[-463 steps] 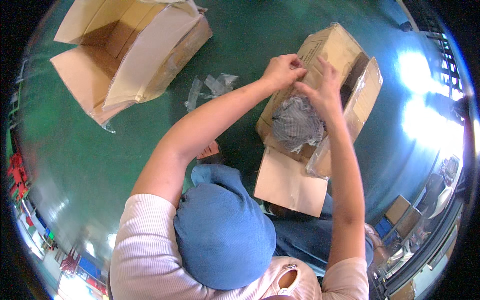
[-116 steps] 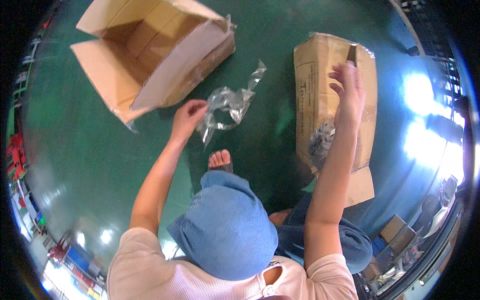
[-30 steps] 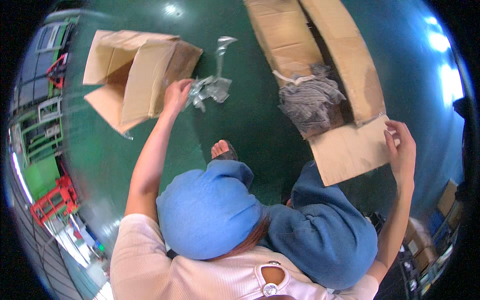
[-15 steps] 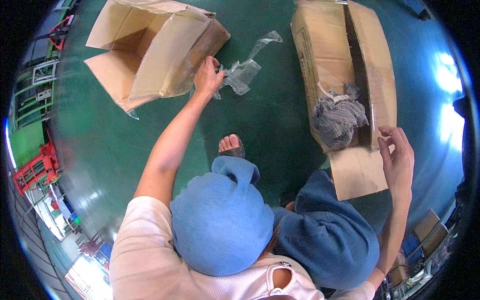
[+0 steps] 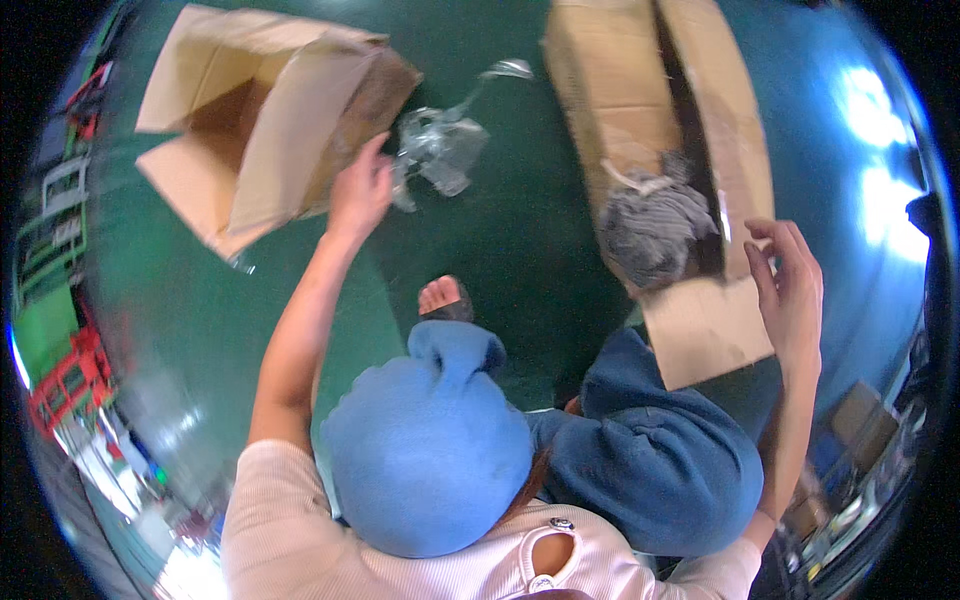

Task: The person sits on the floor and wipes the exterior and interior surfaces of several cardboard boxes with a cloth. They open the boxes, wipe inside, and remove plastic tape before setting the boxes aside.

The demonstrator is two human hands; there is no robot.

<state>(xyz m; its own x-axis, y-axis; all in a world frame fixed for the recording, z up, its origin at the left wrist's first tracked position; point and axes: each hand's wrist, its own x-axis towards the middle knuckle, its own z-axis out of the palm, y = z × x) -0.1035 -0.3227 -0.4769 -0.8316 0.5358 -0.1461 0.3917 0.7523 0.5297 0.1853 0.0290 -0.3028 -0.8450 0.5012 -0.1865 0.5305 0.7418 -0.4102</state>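
Note:
My left hand point(image 5: 360, 192) is beside the near side of an open cardboard box point(image 5: 290, 145), its fingers slightly apart and blurred by motion. Just right of those fingers lies a crumpled clear plastic strip point(image 5: 445, 145) on the green floor, seemingly loose from the hand. My right hand point(image 5: 792, 275) hovers at the edge of a long cardboard box point(image 5: 625, 90), thumb and fingers curved with a gap between them. In that box's near end sits a bundle of grey cloth point(image 5: 655, 225) with a pale strip on top. A cardboard flap point(image 5: 708, 330) folds out toward me.
A blue cloth-covered round shape point(image 5: 430, 450) and blue trousers point(image 5: 650, 460) fill the near middle. A foot in a dark sandal point(image 5: 443, 300) rests between the boxes. Red frames point(image 5: 75, 375) stand at the far left; more boxes point(image 5: 862, 425) are at the right.
My left hand has drawn back a little from the plastic strip, which is now more bunched up. The right hand stays by the box edge. The whole view has shifted slightly.

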